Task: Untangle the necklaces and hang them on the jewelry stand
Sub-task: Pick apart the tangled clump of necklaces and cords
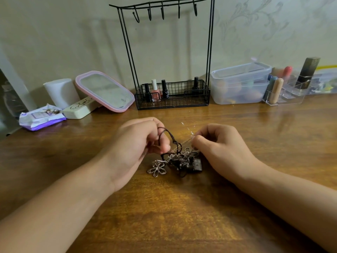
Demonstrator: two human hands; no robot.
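— Along the back of the wooden table [182, 207], what stands around the work?

— A black wire jewelry stand [165, 57] against the wall, its hooks bare, with nail polish bottles [160, 90] in its basket. To its left a pink-rimmed mirror [105, 91] leans beside a white cup [62, 92], a cream case [80, 107] and a purple wipes packet [42, 117]. To its right sit clear plastic tubs [240, 83] and an acrylic organizer [288, 90] with lipsticks. Nothing lies between the hands and the stand.

— And the necklaces?

— A tangled clump of necklaces [179, 159] lies on the table between the two hands, just below the fingertips. A silver flower pendant [157, 168] rests at its near-left edge, a dark square pendant [196, 165] at its right.

— What are the hands doing?

— The left hand [135, 147] pinches a dark cord [166, 133], which loops up over its fingers. The right hand [218, 148] pinches a thin silver chain [186, 142] between thumb and forefinger, other fingers curled.

— Which way do the strands run?

— The chain slants from the clump up toward the right hand; the cord arches up leftward.
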